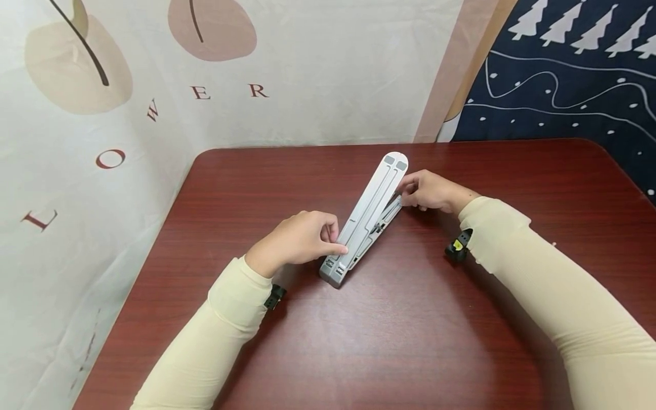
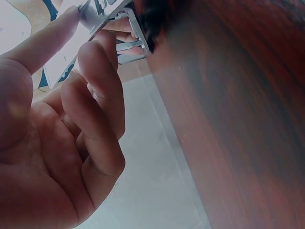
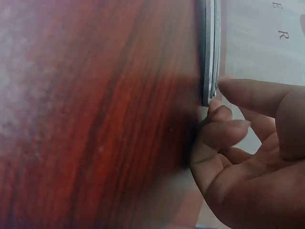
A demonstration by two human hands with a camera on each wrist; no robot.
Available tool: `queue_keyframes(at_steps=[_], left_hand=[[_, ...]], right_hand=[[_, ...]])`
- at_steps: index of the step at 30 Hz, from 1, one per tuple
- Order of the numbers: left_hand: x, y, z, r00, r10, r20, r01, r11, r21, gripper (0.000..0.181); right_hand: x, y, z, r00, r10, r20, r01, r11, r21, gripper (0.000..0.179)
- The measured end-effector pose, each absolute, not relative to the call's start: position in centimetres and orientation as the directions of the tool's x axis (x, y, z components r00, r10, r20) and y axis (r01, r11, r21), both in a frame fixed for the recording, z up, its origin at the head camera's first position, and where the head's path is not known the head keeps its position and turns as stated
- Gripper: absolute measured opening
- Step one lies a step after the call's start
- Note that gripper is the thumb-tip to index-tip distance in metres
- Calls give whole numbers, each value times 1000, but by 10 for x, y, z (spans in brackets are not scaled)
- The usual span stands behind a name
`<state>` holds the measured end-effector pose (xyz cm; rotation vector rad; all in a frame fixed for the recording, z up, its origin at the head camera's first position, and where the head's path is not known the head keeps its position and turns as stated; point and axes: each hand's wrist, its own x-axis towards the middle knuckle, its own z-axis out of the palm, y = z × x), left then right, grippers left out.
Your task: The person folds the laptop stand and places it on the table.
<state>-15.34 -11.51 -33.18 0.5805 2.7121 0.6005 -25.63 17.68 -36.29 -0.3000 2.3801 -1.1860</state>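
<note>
A silver folding laptop stand (image 1: pixel 366 210) lies slantwise on the table, its upper arm raised at the far end above the lower bars. Near the grey hinge end, my left hand (image 1: pixel 304 236) pinches it, thumb on the upper face and fingers bent at the left side. In the left wrist view, the stand (image 2: pixel 97 19) shows between the thumb and index finger. At the far end my right hand (image 1: pixel 430 191) pinches the tip of the lower bars. The right wrist view has those bars (image 3: pixel 211 52) edge-on, with the thumb and fingertips of the right hand (image 3: pixel 252 148) at their end.
A dark red wood-grain table (image 1: pixel 410 341) carries the stand. Behind it hang a pale cloth with printed letters (image 1: pixel 333 68) and a navy cloth with white trees (image 1: pixel 564 85). Black straps (image 1: pixel 458 247) with small devices sit on both wrists.
</note>
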Motion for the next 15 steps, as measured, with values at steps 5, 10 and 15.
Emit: queue_keyframes(at_steps=[5, 10, 15], left_hand=[[-153, -114, -330, -872, 443, -209, 317, 835, 450, 29], [-153, -114, -330, -872, 436, -220, 306, 839, 449, 29], [-153, -115, -330, -871, 438, -221, 307, 839, 450, 29]], right_hand=[[-256, 175, -360, -859, -406, -312, -4, 615, -789, 30], [-256, 173, -360, -857, -407, -315, -21, 639, -769, 31], [-257, 173, -362, -863, -397, -311, -41, 670, -741, 32]])
